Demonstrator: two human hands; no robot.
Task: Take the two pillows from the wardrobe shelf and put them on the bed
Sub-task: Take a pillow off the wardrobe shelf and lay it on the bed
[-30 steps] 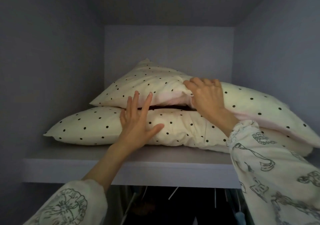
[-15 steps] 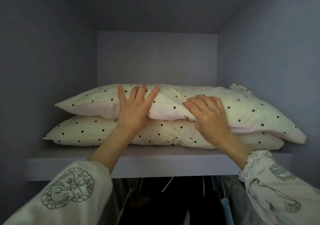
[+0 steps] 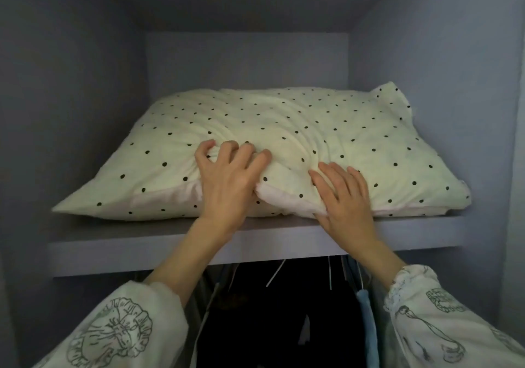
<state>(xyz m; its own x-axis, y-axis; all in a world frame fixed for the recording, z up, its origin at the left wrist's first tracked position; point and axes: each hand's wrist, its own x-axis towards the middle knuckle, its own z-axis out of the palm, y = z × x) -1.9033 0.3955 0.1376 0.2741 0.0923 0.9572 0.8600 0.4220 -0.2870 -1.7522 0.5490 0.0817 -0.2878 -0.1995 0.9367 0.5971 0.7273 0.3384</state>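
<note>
Left hand (image 3: 227, 186): fingers curled, clutching a bunch of the top pillow (image 3: 284, 140) at its front edge. The pillow lies on the wardrobe shelf (image 3: 113, 247), cream with black dots; a second pillow beneath shows only as a dotted strip. Right hand (image 3: 345, 197): fingers spread, pressed flat on the pillow's front edge. Hangers (image 3: 277, 272) hang below the shelf.

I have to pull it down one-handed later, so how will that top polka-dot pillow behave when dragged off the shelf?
The top pillow is probably soft and floppy: its cover bunches into creases under the left hand. It likely sags at unsupported ends, since its front edge droops beside the right hand. It looks light for its bulk and should slide along the smooth shelf.
</note>
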